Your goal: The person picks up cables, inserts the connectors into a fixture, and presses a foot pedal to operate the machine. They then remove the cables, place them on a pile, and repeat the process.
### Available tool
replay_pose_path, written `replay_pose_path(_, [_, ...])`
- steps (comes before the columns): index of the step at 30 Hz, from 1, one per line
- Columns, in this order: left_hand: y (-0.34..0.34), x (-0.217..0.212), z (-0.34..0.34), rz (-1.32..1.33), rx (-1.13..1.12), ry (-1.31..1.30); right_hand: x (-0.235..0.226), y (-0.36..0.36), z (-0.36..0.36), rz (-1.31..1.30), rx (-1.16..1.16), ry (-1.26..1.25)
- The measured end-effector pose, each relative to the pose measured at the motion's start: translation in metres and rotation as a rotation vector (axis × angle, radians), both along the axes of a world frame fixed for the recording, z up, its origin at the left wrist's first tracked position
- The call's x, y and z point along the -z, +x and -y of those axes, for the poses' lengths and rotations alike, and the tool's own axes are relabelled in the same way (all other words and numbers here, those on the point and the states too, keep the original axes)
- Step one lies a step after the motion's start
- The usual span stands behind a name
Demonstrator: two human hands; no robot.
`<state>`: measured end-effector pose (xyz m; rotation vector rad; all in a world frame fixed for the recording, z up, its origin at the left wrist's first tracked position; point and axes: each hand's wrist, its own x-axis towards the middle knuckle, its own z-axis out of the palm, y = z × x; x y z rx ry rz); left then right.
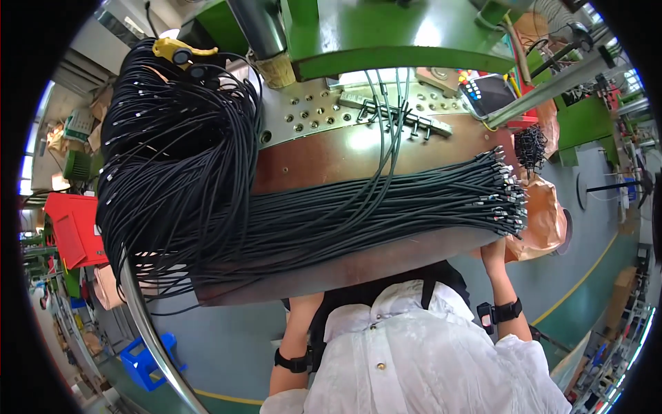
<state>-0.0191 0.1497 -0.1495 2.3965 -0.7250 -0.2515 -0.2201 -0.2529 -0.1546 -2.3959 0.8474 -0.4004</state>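
Note:
A thick layer of black cables (345,210) lies across the brown work table (324,162), with small metal-tipped connectors (507,196) bunched at its right end. Several cables run up from the layer to a metal bar fixture (431,124) with black clamps. On the left, a large mass of black cables (176,138) hangs in loops. My right hand (494,252) is at the table's front right edge, below the connectors and beside a brown paper bag (545,217); its fingers are hidden. My left forearm reaches under the front edge, which hides the left hand.
A green machine (407,58) stands over the far side of the table, above a perforated metal plate (310,114). At far right sits a dark handheld device (489,95). A curved metal rail (148,324), a red bin (72,231) and a blue stool (148,362) are at left.

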Motion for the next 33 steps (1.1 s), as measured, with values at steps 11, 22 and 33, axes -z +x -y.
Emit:
replay_pose_path(11, [-0.017,-0.15,0.075,-0.538,0.779,-0.063,-0.204,0.082,-0.037,-0.307,-1.153,0.565])
replay_pose_path(22, [0.036,-0.153,0.144,0.47,0.142,0.266,-0.145,0.247,0.001,-0.157,-0.869,-0.665])
replay_pose_path(33, [0.09,-0.18,0.091,0.327,0.093,0.148,-0.196,0.088,0.114,0.598,-0.42,-0.448])
